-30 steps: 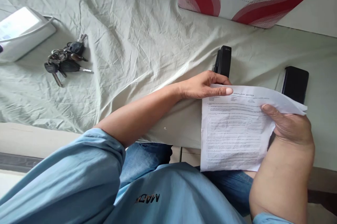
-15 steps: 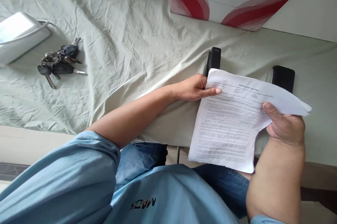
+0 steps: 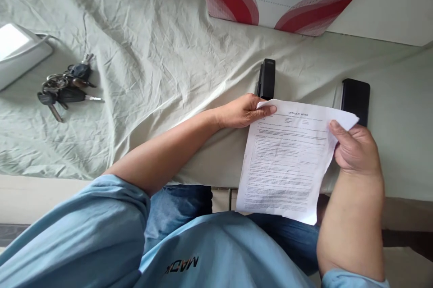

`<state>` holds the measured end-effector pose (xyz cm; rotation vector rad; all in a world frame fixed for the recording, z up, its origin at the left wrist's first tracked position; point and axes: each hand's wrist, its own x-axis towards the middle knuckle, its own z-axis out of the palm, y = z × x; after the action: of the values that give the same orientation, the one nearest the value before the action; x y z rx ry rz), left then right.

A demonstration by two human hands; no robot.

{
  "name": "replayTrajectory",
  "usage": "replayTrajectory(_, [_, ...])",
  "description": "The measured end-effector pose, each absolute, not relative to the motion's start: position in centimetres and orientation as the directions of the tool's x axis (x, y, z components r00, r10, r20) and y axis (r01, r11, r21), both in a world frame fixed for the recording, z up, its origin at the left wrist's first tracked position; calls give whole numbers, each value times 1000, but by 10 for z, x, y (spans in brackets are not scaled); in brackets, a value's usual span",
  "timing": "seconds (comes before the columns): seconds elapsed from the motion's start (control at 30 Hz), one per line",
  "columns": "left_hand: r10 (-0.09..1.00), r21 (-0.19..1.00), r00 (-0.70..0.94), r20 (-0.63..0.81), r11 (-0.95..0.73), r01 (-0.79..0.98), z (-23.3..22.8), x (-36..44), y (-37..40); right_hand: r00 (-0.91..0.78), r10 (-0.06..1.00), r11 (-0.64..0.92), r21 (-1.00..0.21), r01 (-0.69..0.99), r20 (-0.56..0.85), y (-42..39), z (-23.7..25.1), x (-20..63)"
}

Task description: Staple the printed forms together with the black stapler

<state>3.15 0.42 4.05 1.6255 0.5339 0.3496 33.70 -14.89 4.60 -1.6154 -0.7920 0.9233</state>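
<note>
Printed paper (image 3: 284, 162) headed "OVERLEAF NOTES" hangs between my two hands, its lower edge over my lap. My left hand (image 3: 245, 111) pinches the top left corner, thumb on the printed face and the other fingers mostly behind. On the other side, my right hand (image 3: 356, 147) grips the upper right edge, thumb in front, fingers hidden beneath. Just beyond my left hand lies a black stapler (image 3: 267, 78), its near end covered by the paper. A black rectangular object (image 3: 356, 98) lies beyond my right hand, partly hidden.
A bunch of keys (image 3: 67, 87) lies at the left on the wrinkled pale green cloth (image 3: 152, 53). Beside it is a white device (image 3: 20, 53) with a cable. A red and white water carton (image 3: 267, 4) stands at the back against the wall.
My right hand has come slightly left and up with its side of the paper. The paper's right edge, curled out before, now lies flatter and more squared. The whole view has shifted a little.
</note>
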Motion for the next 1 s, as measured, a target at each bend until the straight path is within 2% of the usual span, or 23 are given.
replayTrajectory(0.13, [539,991,840,-64,-65,118,39,31,4,541,823,-214,-977,17,-171,-145,47,339])
replayTrajectory(0.27, [600,998,798,-47,-7,64,35,31,3,537,798,-345,-938,33,-274,-149,56,349])
replayTrajectory(0.4, [662,996,749,-13,-54,65,33,33,0,533,771,-438,-898,50,-347,-153,61,354])
replayTrajectory(0.5, [727,983,686,-6,-120,136,34,35,-7,506,788,-449,-890,81,-351,-153,63,352])
replayTrajectory(0.6, [796,937,606,-1,-210,278,41,36,-14,479,807,-437,-894,95,-344,-152,64,350])
replayTrajectory(0.7, [807,857,589,-37,-278,435,50,34,-17,424,822,-459,-883,100,-380,-149,62,348])
replayTrajectory(0.83, [824,838,535,-186,-151,524,56,30,-11,385,857,-422,-896,141,-343,-142,49,346])
replayTrajectory(1.0, [890,853,382,-248,14,521,55,29,-4,407,877,-364,-906,217,-255,-139,31,346])
